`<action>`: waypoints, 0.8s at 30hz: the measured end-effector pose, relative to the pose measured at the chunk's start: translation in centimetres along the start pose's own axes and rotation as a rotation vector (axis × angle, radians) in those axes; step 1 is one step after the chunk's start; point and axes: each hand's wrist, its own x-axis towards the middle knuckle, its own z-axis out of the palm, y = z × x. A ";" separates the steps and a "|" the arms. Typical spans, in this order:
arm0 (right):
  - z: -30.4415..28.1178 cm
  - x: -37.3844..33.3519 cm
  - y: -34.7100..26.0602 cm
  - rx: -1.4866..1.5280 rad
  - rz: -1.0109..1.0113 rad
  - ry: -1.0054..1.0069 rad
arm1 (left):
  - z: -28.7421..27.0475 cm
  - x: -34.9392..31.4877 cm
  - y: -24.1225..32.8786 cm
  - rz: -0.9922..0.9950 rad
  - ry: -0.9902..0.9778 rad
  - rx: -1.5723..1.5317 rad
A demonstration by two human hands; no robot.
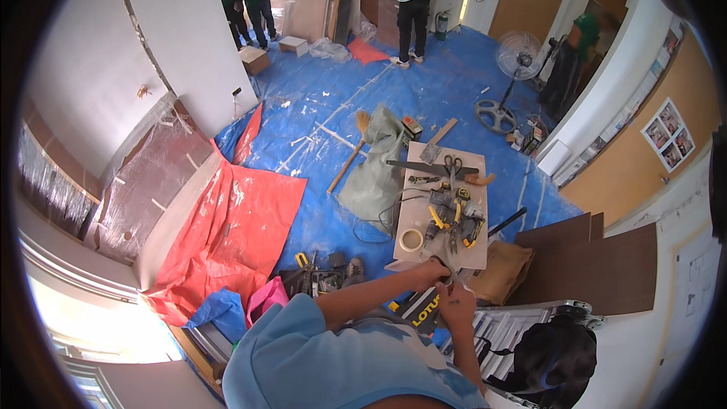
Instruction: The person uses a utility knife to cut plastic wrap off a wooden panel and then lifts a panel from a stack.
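My left hand (425,276) and my right hand (457,304) meet just off the near edge of a small board-topped table (473,257). Both are closed, fingers bent around something small that I cannot make out. A dark curved piece shows at the left hand's fingertips. On the table, nearest the hands, are a roll of tape (411,240) and pliers with yellow-black grips (472,233). Beyond them lie a power drill (437,216), a tape measure (463,194), scissors (453,164) and a long hand saw (419,169).
Blue sheeting (303,106) covers the floor, with red sheeting (257,208) at left. A grey-green sack (375,170) and a broom (347,163) lie beyond. An aluminium ladder (492,341), brown panels (617,269) and a fan (519,57) are at right. Several people (416,0) stand far off.
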 end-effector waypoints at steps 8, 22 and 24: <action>7.4 -0.2 5.7 0.029 -0.116 -0.097 | -2.4 0.9 -9.4 0.399 0.266 0.315; 2.7 0.9 -3.2 -0.047 -0.483 -0.322 | -2.0 3.2 1.1 0.085 -0.226 -0.606; 2.2 1.6 -3.5 -0.095 -0.579 -0.332 | -1.6 2.8 2.0 0.104 -0.285 -0.637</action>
